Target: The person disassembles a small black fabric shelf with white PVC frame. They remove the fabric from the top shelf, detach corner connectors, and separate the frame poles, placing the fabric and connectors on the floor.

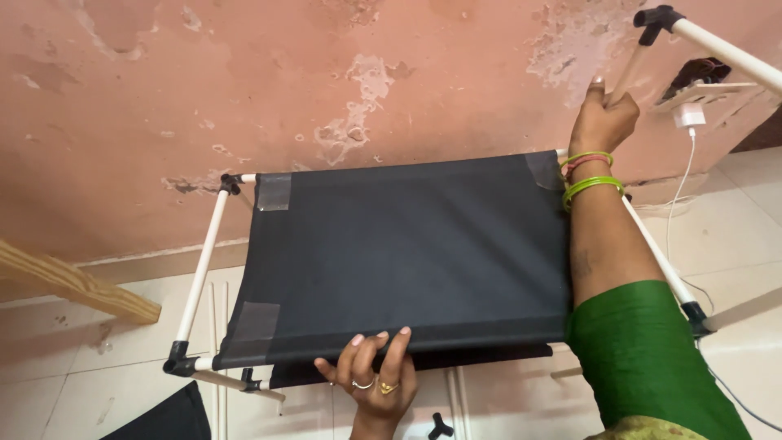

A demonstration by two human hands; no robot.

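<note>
A wooden plank (77,285) slants in at the left edge. Beside it, white tubes (202,261) with black corner joints (177,358) frame a dark fabric shelf (407,253) with taped corners. The left hand (371,379) curls its fingers over the shelf's front edge, gripping it from below. At the back right corner, the right hand (601,118), bangles on its wrist, clamps around an upright white tube (629,72). A white charger (689,116) hangs on the peeling pink wall (326,81).
</note>
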